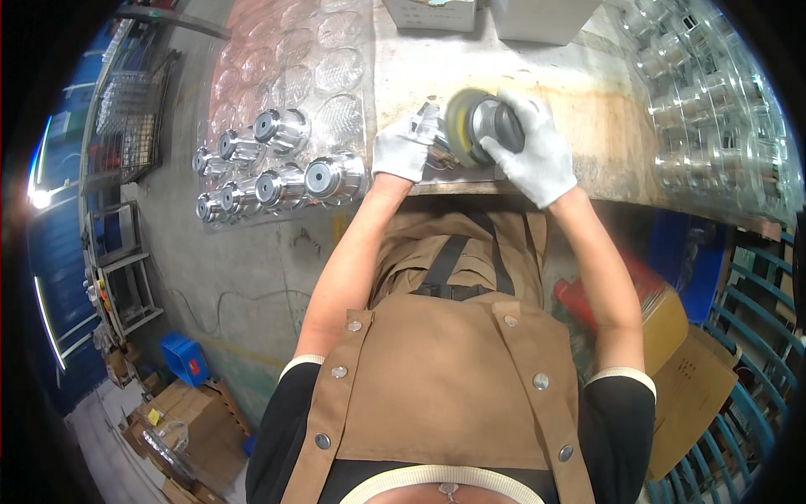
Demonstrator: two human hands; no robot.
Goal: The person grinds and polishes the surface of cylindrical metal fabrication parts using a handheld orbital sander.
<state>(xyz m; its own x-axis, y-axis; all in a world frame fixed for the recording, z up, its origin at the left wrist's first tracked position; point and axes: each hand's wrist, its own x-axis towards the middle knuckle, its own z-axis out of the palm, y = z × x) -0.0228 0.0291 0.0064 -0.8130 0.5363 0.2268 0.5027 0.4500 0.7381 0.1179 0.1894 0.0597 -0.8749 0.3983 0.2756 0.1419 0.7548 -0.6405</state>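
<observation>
Both my hands wear white gloves and work at the near edge of the table. My right hand [537, 149] is closed around a round, dark thing with a green and yellow rim [460, 126]; its exact kind I cannot make out. Just left of it, my left hand [405, 149] has its fingers curled on a shiny metal part [441, 153], mostly hidden behind the glove and the round thing. The two held things are close together, and whether they touch is unclear. Further left, several shiny metal cylinders [330, 176] with dark centres stand on a clear moulded plastic tray [340, 71].
Clear plastic trays with metal parts [693, 109] are stacked at the table's right. Two white boxes [541, 18] stand at the back. Below on the right are a red container [617, 286], a cardboard box [693, 382] and a blue bin [688, 260]. A wire cage [130, 126] stands far left.
</observation>
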